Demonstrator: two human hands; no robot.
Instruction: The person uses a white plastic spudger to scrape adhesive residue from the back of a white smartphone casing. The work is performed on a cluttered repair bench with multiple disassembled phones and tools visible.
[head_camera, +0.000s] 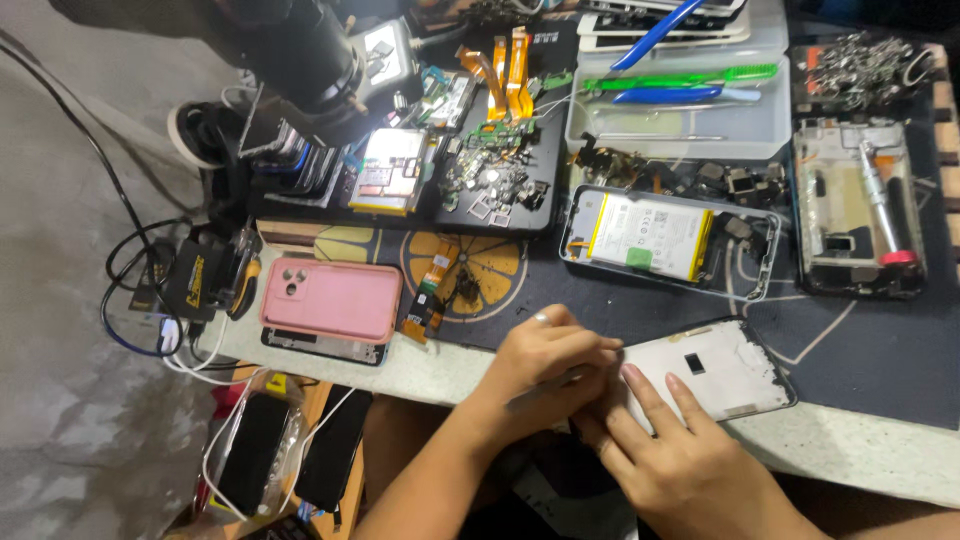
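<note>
A white phone back panel (725, 370) lies on the dark work mat (860, 350) near the table's front edge. My right hand (670, 450) lies flat beside it, two fingers pressing on its left part. My left hand (545, 360), with a ring on one finger, is curled at the panel's left edge around a thin metal tool (545, 392) that is mostly hidden by the fingers.
An opened phone with its battery showing (655, 240) lies behind the panel. A pink-cased phone (330, 298) sits at the left, a microscope (310, 60) behind it. A clear tray of tools (680, 100), loose parts and a stripped phone frame (860, 210) crowd the back.
</note>
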